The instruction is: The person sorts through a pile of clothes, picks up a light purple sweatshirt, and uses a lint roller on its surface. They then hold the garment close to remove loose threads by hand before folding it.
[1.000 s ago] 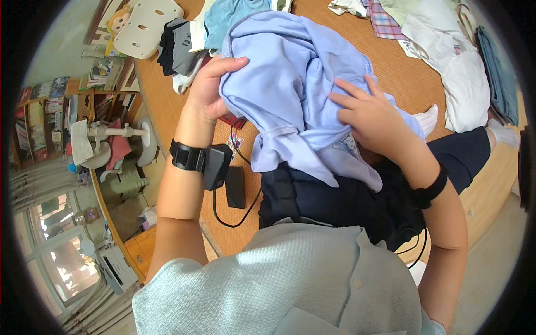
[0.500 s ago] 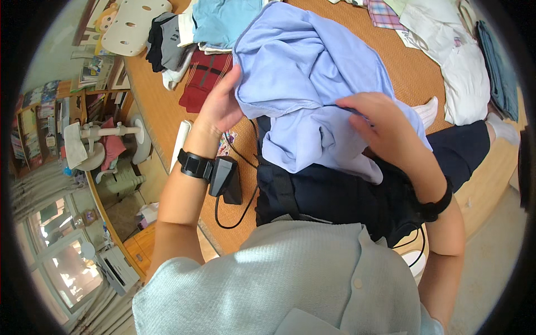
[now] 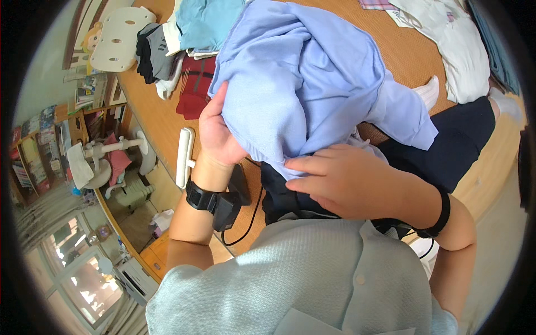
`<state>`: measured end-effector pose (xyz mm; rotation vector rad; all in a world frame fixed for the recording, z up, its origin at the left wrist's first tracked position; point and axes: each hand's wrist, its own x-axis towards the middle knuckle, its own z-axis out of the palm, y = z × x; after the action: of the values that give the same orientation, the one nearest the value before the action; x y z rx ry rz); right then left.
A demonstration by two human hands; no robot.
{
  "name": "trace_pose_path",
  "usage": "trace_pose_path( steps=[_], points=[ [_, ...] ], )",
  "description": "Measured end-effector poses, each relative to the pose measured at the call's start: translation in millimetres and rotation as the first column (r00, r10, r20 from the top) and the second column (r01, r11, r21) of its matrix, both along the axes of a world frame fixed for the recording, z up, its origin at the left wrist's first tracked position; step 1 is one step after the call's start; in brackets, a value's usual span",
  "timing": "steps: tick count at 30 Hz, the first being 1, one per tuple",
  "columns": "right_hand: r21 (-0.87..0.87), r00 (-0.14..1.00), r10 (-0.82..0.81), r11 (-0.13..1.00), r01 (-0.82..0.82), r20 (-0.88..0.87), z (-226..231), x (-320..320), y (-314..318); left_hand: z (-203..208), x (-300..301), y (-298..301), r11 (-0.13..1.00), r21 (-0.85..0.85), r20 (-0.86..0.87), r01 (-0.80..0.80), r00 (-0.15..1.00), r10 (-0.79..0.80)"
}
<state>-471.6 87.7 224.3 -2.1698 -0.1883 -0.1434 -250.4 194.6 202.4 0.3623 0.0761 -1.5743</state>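
Note:
A periwinkle-blue long-sleeved top [image 3: 329, 72] lies bunched and wrinkled in front of me, partly over my lap, one sleeve stretching out to the right. My left hand [image 3: 219, 131] holds its left edge, palm turned up, the thumb along the border and the fingers hidden under the cloth. Lower down, my right hand [image 3: 340, 181] pinches the near hem between thumb and fingers. My dark trousers [image 3: 446, 139] show beneath and to the right of the cloth.
Folded light-blue clothes [image 3: 206, 25], grey and black clothes [image 3: 159, 50] and a dark red checked garment [image 3: 195, 84] lie at far left. White clothes [image 3: 455, 50] and jeans [image 3: 494, 44] lie at far right. A white bar-shaped object [image 3: 185, 156] sits beside my left forearm.
My right hand has moved down and left to the top's near hem. My left hand has shifted slightly left and down. The sleeve now lies spread to the right.

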Motion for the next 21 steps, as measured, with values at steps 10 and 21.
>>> trace_pose_path(
  steps=[10,21],
  points=[
    [0.006,0.997,0.043,0.999,-0.044,0.057,5.4,-0.2,4.2,3.9,9.7,1.0,0.983,-0.093,-0.005,-0.157,0.988,0.157],
    [0.226,0.991,0.106,0.97,-0.085,-0.086,-5.9,9.3,-1.0,-10.9,-22.3,59.2,0.988,0.136,0.38,-0.07,0.925,0.013]
  ],
)
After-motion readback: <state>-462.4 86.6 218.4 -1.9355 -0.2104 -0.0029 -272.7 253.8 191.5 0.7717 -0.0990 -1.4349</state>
